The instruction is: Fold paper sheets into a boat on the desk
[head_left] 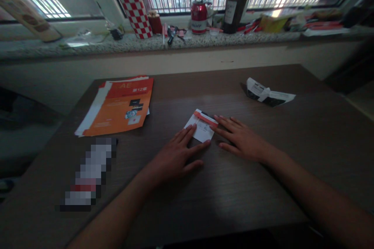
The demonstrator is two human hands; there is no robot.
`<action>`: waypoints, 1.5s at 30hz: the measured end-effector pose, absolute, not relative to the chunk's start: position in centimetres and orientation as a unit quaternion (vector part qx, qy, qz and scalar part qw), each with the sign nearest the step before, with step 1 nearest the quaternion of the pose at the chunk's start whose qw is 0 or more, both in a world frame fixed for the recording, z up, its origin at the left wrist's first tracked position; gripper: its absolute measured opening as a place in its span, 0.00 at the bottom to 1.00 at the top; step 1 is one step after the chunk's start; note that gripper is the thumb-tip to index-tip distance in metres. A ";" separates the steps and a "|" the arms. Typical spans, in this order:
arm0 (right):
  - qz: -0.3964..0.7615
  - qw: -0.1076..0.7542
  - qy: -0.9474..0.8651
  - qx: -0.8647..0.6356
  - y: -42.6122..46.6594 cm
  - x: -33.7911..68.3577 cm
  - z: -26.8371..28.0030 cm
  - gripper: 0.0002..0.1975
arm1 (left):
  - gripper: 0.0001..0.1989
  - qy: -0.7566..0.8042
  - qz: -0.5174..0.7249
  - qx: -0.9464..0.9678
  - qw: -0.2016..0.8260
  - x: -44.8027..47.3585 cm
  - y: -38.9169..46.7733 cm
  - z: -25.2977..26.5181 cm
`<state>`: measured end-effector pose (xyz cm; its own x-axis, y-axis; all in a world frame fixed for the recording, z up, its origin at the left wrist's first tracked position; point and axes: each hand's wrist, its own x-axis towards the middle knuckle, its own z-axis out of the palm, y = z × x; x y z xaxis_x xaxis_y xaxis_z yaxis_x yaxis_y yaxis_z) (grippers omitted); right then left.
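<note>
Just beyond the left hand (175,155), at its one to two o'clock, lies a small folded paper (202,132), white with an orange band, on the dark table (248,198). That hand is unclenched, palm down, its foremost fingertips resting on the paper's eight o'clock side, the index finger reaching the five o'clock corner, the thumb apart below; it grips nothing. From the right hand (245,139) the same paper lies at nine to ten o'clock, and this hand too is spread palm down, grasping nothing, with fingertips at the three o'clock corner. The left looks the nearer of the two. The paper seems close to square, so a long axis is hard to tell, but its orange band slants from ten o'clock to four, the lower end meeting the right fingertips. Farther out, at two o'clock from the paper, a second folded paper (282,97) stands partly raised. At nine to ten o'clock lies a stack of sheets (115,111) topped by an orange cover, and at eight a pixelated oblong item (92,171) that cannot be made out. Past the table's far edge, a windowsill (102,49) runs across twelve o'clock, bearing a red can (198,17) straight ahead, a dark cup (236,11) toward one and a red-and-white checked container (137,17) at eleven.
</note>
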<state>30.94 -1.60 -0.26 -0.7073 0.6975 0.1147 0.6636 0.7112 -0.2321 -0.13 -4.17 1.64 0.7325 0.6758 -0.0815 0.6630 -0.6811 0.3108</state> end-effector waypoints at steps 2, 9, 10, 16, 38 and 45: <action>0.084 0.089 -0.922 -0.368 -1.9 30.6 -0.5 0.34 | 0.32 0.369 0.017 0.915 0.162 0.0 -4.1 1.7; 0.097 0.090 -0.919 -0.371 -2.2 30.5 -0.9 0.33 | 0.31 0.371 0.031 0.913 0.170 -0.3 -3.6 2.1; 0.097 0.090 -0.920 -0.370 -2.2 30.5 -0.9 0.33 | 0.30 0.369 0.031 0.913 0.173 -0.4 -3.5 2.1; 0.091 0.086 -0.920 -0.371 -2.2 30.5 -1.0 0.32 | 0.27 0.355 0.030 0.919 0.169 -0.7 -3.6 1.8; 0.053 0.080 -0.925 -0.368 -2.4 30.4 -1.3 0.32 | 0.28 0.345 0.038 0.926 0.147 -0.2 -3.9 2.6; 0.053 0.074 -0.928 -0.361 -2.3 30.3 -1.3 0.31 | 0.26 0.343 0.039 0.928 0.140 0.2 -4.0 3.0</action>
<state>30.29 -2.28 -1.27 -0.7288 0.6776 0.0984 0.6618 0.7340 -0.1522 0.23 -4.01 2.97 0.7615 0.6478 -0.0235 0.6260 -0.7255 0.2861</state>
